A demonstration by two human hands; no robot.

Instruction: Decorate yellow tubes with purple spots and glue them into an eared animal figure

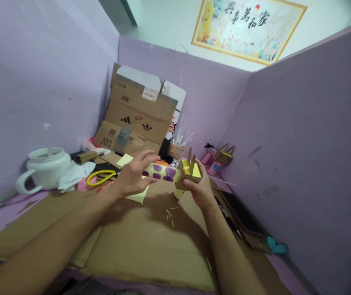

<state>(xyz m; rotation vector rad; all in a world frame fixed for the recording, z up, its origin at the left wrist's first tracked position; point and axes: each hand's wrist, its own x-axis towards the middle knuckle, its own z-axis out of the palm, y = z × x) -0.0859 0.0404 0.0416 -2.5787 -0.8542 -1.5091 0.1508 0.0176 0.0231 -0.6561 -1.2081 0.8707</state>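
Note:
My right hand [203, 189] grips a small cardboard box head [180, 174] with a yellow top and two upright cardboard ears. A pale yellow tube [164, 172] with purple spots extends leftward from the head. Around the tube's left end, my left hand [134, 175] is spread, thumb below and fingers above; whether it touches the tube is hard to see. Another pale yellow piece [179, 194] hangs under the head. Below both hands lies a cardboard sheet [150, 241] with thin yellow scraps [169, 213] on it.
A white pot [50, 169], crumpled tissue [78, 172] and yellow-handled scissors [100, 178] sit at left. Behind stand an unfolded cardboard box [135, 116] and a cup of white sticks [177, 150]. A pink cardboard figure [216, 159] and dark tablet-like slab [243, 211] lie right, near purple walls.

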